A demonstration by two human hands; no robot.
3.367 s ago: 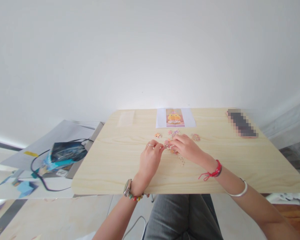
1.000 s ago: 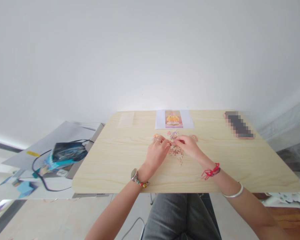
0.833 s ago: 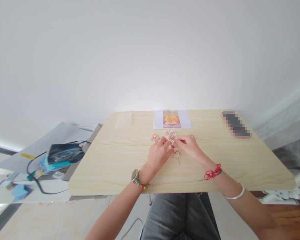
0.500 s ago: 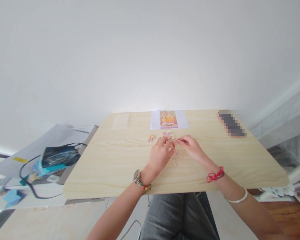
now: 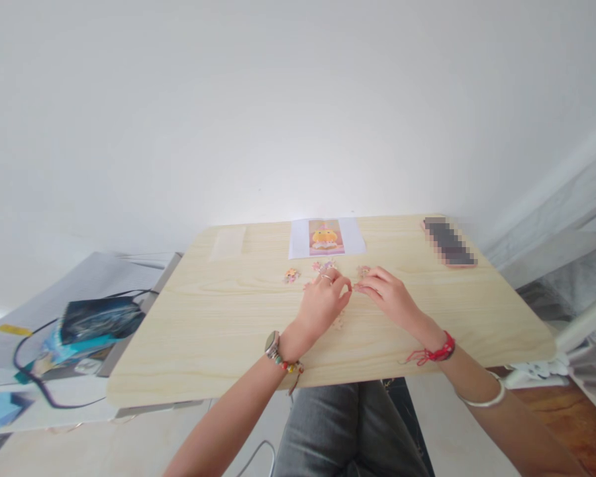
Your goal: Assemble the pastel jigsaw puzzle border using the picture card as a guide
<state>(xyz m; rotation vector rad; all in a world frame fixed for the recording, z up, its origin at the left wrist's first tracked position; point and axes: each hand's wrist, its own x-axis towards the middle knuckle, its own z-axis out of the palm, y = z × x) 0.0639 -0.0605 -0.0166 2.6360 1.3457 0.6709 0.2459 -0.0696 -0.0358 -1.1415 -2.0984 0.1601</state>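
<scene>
Pale wood table (image 5: 218, 331), puzzle work at its middle. Your left hand (image 5: 320, 308) and right hand (image 5: 390, 298) meet fingertip to fingertip over a small cluster of joined puzzle pieces (image 5: 338, 320), of which only a bit shows below the left hand's fingers. Left fingers are curled together, thumb against forefinger, seemingly pinched on something tiny; what it is cannot be made out at this size. Right fingers are drawn together and pointing left toward that same spot; whether they grip a piece cannot be told.

Loose pieces lie just beyond the hands, toward the far edge: one small group (image 5: 291, 275) off to the left, another (image 5: 324, 266) right above the left knuckles, a third (image 5: 363, 270) just beyond the right fingertips. The left hand is nearer the first two, the right hand nearer the third. The visible bit of cluster sits on your near side of the left fingertips, with no clear long axis to read.

Further back, a reference picture sheet (image 5: 326, 237) lies flat near the far edge, in line with the hands. A phone (image 5: 447, 242) rests at the far right corner, well apart. Off the table to the left, a bag and black cable (image 5: 87, 324) sit on a lower surface.
</scene>
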